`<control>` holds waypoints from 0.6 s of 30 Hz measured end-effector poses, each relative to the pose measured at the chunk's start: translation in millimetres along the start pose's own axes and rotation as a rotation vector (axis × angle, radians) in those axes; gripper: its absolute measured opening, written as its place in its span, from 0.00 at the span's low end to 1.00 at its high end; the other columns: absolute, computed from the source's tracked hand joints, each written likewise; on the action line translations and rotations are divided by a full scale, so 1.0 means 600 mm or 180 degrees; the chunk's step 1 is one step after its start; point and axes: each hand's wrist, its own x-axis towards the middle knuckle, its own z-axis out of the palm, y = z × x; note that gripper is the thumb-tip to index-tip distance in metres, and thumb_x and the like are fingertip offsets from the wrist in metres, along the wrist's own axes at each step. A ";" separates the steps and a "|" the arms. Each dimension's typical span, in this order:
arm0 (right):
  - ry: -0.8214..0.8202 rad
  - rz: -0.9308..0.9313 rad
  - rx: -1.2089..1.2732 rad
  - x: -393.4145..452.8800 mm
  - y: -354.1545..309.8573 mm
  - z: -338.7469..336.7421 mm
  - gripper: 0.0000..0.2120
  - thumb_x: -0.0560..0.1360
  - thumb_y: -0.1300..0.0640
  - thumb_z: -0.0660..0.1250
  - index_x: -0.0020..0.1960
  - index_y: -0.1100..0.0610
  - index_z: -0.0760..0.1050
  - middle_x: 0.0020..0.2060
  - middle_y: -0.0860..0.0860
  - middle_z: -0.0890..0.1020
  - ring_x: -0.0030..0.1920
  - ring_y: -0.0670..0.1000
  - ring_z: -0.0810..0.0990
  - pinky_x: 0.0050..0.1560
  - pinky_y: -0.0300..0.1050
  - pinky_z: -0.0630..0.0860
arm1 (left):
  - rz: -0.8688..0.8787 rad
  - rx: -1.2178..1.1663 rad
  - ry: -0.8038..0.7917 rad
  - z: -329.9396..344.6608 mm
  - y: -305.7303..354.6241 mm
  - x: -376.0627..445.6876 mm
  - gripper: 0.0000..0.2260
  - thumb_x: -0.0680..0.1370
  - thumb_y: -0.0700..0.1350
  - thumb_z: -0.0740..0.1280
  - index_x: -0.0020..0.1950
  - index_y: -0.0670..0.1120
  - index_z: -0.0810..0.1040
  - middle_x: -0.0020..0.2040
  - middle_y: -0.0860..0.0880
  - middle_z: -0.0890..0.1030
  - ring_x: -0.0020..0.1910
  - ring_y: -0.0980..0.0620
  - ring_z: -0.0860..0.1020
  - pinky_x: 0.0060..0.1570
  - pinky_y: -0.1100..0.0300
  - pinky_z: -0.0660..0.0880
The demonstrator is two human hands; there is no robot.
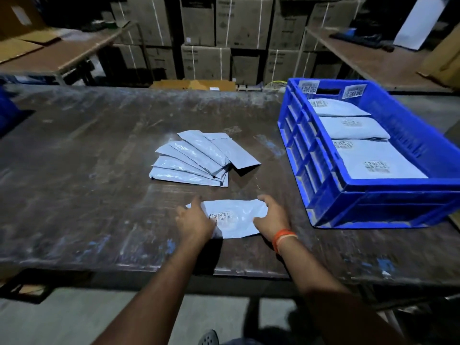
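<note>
A filled grey mailer packet with a printed label lies on the dark table near the front edge. My left hand lies on its left end, fingers spread over it. My right hand grips its right end, thumb at the near side and fingers over the far edge. Behind the packet, a fan of several flat empty grey mailers rests on the table. A blue plastic crate on the right holds three filled, labelled packets.
Stacked cardboard boxes line the back wall. A side table with flat cardboard stands at the back left, another table at the back right. A blue object sits at the far left edge.
</note>
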 end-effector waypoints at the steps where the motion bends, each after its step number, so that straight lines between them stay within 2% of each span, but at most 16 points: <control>1: -0.0019 -0.0074 0.0353 0.001 -0.005 -0.001 0.27 0.66 0.65 0.69 0.63 0.48 0.77 0.56 0.54 0.81 0.56 0.56 0.80 0.58 0.47 0.78 | -0.0074 -0.0358 -0.0087 -0.010 0.001 0.010 0.30 0.72 0.44 0.77 0.71 0.56 0.70 0.64 0.40 0.76 0.62 0.40 0.75 0.60 0.52 0.74; 3: 0.0104 -0.0320 0.0722 0.000 -0.020 -0.016 0.23 0.67 0.70 0.68 0.58 0.50 0.80 0.56 0.50 0.82 0.58 0.51 0.80 0.59 0.43 0.77 | -0.0185 -0.1268 -0.0315 -0.034 0.001 0.026 0.26 0.73 0.35 0.74 0.68 0.50 0.74 0.61 0.41 0.80 0.53 0.44 0.80 0.51 0.54 0.80; 4: 0.0167 -0.0429 0.0815 0.001 -0.033 -0.030 0.22 0.69 0.70 0.68 0.56 0.49 0.81 0.57 0.48 0.82 0.60 0.48 0.79 0.60 0.41 0.75 | -0.0223 -0.1800 -0.0495 -0.053 0.002 0.031 0.22 0.75 0.31 0.71 0.65 0.47 0.74 0.60 0.41 0.81 0.47 0.45 0.81 0.42 0.55 0.81; 6: 0.0221 -0.0594 0.0994 0.001 -0.063 -0.063 0.20 0.71 0.68 0.69 0.57 0.49 0.82 0.59 0.44 0.78 0.60 0.39 0.75 0.60 0.37 0.72 | -0.0295 -0.2684 -0.0826 -0.100 0.017 0.034 0.16 0.77 0.28 0.68 0.59 0.45 0.76 0.55 0.39 0.82 0.37 0.47 0.80 0.25 0.61 0.75; 7: 0.0243 -0.0696 0.1084 0.002 -0.079 -0.083 0.20 0.73 0.67 0.69 0.59 0.49 0.82 0.60 0.43 0.76 0.61 0.37 0.74 0.61 0.37 0.71 | -0.0301 -0.2937 -0.0890 -0.124 0.029 0.033 0.14 0.77 0.29 0.68 0.56 0.45 0.77 0.50 0.40 0.82 0.32 0.49 0.79 0.21 0.64 0.71; 9: 0.0383 -0.0916 0.1247 0.004 -0.112 -0.125 0.19 0.74 0.66 0.68 0.59 0.47 0.83 0.61 0.43 0.78 0.63 0.39 0.75 0.62 0.41 0.73 | -0.0191 -0.3245 -0.0954 -0.171 0.064 0.031 0.11 0.78 0.31 0.68 0.51 0.48 0.80 0.41 0.43 0.82 0.26 0.53 0.77 0.24 0.66 0.70; 10: 0.0437 -0.1012 0.1308 0.002 -0.127 -0.147 0.19 0.74 0.66 0.68 0.59 0.47 0.83 0.60 0.44 0.80 0.59 0.40 0.78 0.58 0.42 0.76 | -0.0073 -0.3350 -0.0980 -0.189 0.081 0.029 0.11 0.78 0.32 0.68 0.48 0.49 0.81 0.39 0.44 0.82 0.26 0.53 0.78 0.27 0.65 0.72; 12: 0.0456 -0.1081 0.1400 0.000 -0.155 -0.198 0.19 0.75 0.67 0.66 0.61 0.49 0.82 0.56 0.46 0.82 0.39 0.35 0.79 0.40 0.37 0.77 | 0.0252 -0.3457 -0.1012 -0.221 0.122 0.018 0.10 0.77 0.33 0.68 0.44 0.48 0.82 0.37 0.46 0.82 0.29 0.53 0.79 0.33 0.62 0.74; 14: 0.0518 -0.1080 0.1440 0.000 -0.177 -0.259 0.18 0.76 0.69 0.65 0.61 0.54 0.82 0.51 0.48 0.83 0.28 0.35 0.74 0.28 0.33 0.72 | 0.0565 -0.3557 -0.1025 -0.246 0.168 0.003 0.11 0.78 0.32 0.68 0.42 0.47 0.83 0.37 0.45 0.83 0.30 0.51 0.79 0.32 0.62 0.73; 18: 0.0602 -0.0833 0.1624 0.019 -0.179 -0.380 0.13 0.76 0.68 0.68 0.56 0.54 0.83 0.37 0.49 0.80 0.28 0.43 0.74 0.25 0.35 0.72 | 0.0958 -0.3593 -0.1065 -0.256 0.280 -0.031 0.07 0.77 0.33 0.70 0.46 0.45 0.83 0.36 0.47 0.83 0.27 0.55 0.76 0.25 0.67 0.71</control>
